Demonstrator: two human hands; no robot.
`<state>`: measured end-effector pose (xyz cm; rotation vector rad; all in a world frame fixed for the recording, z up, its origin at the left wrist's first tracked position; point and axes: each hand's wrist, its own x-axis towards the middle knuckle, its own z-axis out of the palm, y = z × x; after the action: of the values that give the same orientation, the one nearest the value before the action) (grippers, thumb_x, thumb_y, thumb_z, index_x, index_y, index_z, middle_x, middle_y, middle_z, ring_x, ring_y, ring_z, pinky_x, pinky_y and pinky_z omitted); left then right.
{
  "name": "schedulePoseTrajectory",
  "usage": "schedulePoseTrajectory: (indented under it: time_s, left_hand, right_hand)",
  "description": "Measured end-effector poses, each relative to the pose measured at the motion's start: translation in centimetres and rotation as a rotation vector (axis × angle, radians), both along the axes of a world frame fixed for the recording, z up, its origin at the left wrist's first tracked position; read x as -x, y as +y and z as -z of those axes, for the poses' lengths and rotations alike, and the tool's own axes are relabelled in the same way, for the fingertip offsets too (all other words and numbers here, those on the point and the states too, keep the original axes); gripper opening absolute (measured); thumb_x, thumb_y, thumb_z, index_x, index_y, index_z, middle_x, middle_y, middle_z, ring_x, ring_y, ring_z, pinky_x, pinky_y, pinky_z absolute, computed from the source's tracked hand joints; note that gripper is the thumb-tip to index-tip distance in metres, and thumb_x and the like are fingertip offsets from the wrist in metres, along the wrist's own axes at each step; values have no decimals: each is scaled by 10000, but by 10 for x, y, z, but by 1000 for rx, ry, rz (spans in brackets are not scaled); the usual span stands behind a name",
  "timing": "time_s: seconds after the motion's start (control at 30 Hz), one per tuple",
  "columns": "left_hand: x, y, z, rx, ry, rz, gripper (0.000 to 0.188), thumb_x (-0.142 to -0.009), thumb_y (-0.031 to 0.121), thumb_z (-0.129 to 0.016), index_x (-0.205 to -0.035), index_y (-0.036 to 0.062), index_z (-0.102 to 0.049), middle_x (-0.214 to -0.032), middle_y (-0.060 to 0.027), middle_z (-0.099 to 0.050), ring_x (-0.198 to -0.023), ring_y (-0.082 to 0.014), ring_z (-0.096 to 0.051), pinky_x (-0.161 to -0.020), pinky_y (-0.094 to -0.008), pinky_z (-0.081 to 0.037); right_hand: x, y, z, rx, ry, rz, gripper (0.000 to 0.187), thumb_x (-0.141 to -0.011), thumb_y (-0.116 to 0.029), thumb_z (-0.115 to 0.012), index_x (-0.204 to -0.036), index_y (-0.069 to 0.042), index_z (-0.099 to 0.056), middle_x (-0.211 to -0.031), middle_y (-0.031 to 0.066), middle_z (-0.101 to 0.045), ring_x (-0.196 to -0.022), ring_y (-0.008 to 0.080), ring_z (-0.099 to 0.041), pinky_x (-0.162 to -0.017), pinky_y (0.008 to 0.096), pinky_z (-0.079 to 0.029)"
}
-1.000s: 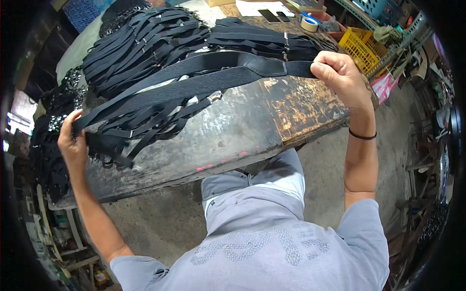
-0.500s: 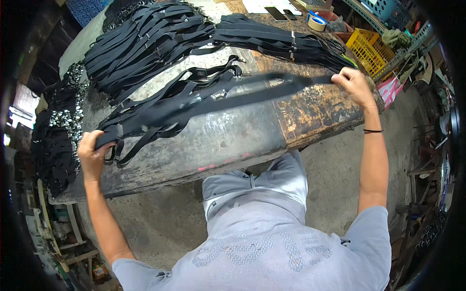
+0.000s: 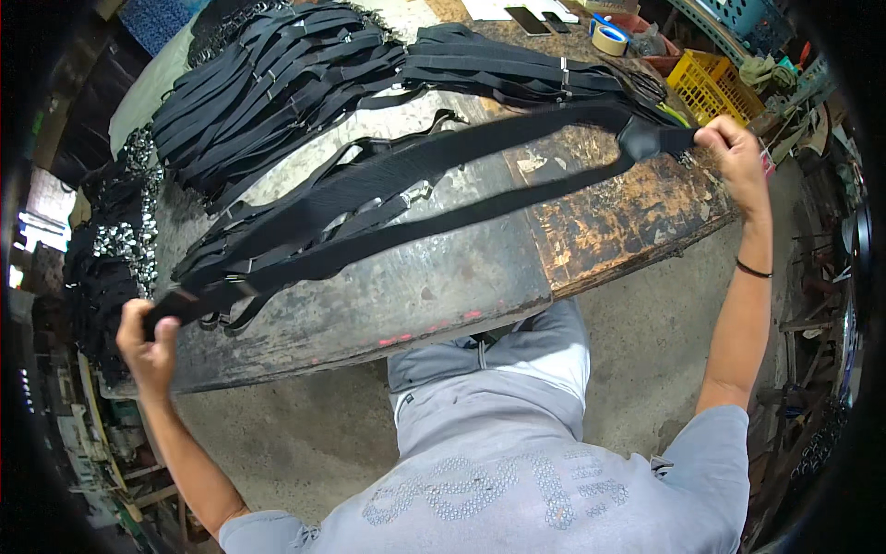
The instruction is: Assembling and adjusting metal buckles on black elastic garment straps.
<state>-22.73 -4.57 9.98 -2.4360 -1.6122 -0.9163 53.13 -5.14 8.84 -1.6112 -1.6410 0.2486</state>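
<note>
A pair of black suspenders [image 3: 434, 222] is stretched in a long loop above the table. My left hand [image 3: 149, 343] grips its folded near-left end, thumb on top, where metal adjusters sit on the straps. My right hand [image 3: 736, 159] pinches the short tail beyond a dark joining patch [image 3: 639, 139], where the two straps meet. Under the stretched straps, more black straps with metal clips [image 3: 417, 194] lie loosely on the worn table [image 3: 406, 309]. Part of them is hidden by the suspenders.
Bundled black straps [image 3: 277, 92] cover the table's far side, with another bundle [image 3: 498, 69] beside them. Straps with shiny clips [image 3: 129, 240] hang over the left edge. Tape rolls [image 3: 609, 39] and phones [image 3: 528, 20] lie at the back. A yellow crate [image 3: 711, 83] stands beyond the right edge.
My hands have moved farther apart, the left toward the lower left, the right outward to the right. The suspenders' straps have spread into an open loop, and the joining patch now shows.
</note>
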Motion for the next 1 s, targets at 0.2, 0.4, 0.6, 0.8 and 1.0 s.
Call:
schedulePoseTrajectory:
  time_s: [0.2,0.4,0.6,0.8,1.0]
  left_hand:
    - [-69,8,107,385,67,76,420,-784,344,-799,-853,2,-566,-716,-181,-549,-650,-369,-559,-599,-406,-445]
    - [-71,12,165,351,204,104,472,-772,413,-781,-829,19,-527,-730,-167,-557,-716,-396,-567,-637,-453,-439]
    - [-57,25,171,295,370,163,527,-718,476,-767,-863,24,-536,-761,-156,-544,-756,-379,-565,-661,-455,-438]
    - [-62,26,154,237,421,113,609,-676,495,-776,-1047,40,-612,-1007,-106,-581,-975,-323,-550,-862,-431,-423]
    - [-113,-6,148,45,133,150,429,-785,200,-786,-1148,32,-631,-1138,-151,-616,-1047,-346,-581,-898,-429,-464]
  right_hand:
    - [-15,-1,107,333,-388,19,343,-824,-349,-734,-762,-19,-667,-757,139,-625,-723,312,-606,-654,393,-460]
    - [-7,7,140,519,-554,166,391,-779,-450,-758,-832,-70,-681,-990,124,-645,-1037,334,-569,-866,488,-426]
    - [-15,6,139,463,-574,173,463,-722,-471,-797,-878,-58,-659,-1035,125,-573,-1067,338,-503,-917,476,-397]
    - [-6,-5,141,174,-652,240,599,-722,-442,-811,-1189,-109,-640,-1302,130,-517,-1263,336,-433,-1064,493,-318]
    - [99,31,151,226,-508,167,667,-991,-590,-382,-1509,-171,-365,-1588,166,-247,-1498,365,-125,-1185,576,-106]
